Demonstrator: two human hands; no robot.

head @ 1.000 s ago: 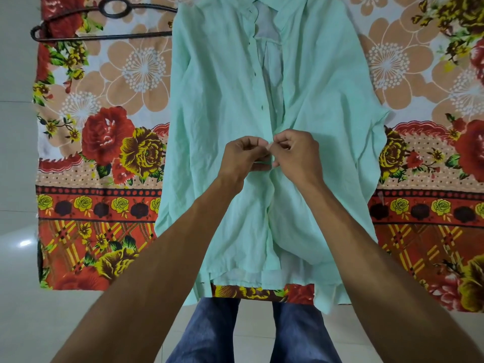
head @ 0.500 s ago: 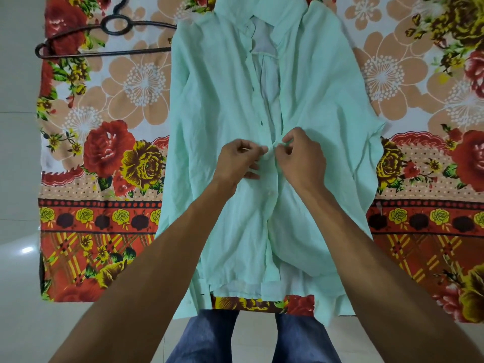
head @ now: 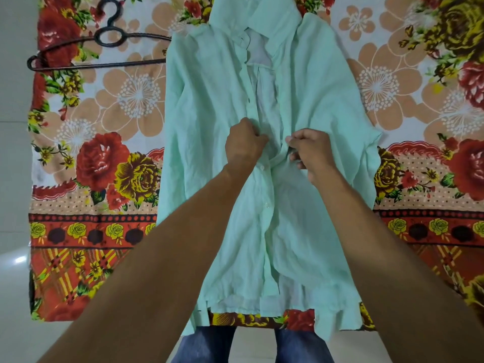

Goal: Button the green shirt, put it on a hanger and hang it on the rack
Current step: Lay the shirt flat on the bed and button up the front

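Note:
The mint green shirt (head: 209, 127) lies face up on a floral cloth, collar at the far end, hem toward me. Its front is closed below my hands, where two white buttons show, and gapes open above them. My left hand (head: 243, 145) grips the left front edge at mid-chest. My right hand (head: 309, 150) pinches the right front edge a little apart from the left. A black hanger (head: 104, 52) lies flat at the far left, its right end hidden under the shirt's shoulder.
The floral cloth (head: 91, 166) covers a surface that ends at a pale floor (head: 13, 179) on the left. My jeans-clad legs (head: 209, 344) show below the hem at the near edge.
My hands have moved up the placket and drawn apart, each now holding its own front edge. The button they were working on sits fastened below them. The view has tilted toward the collar.

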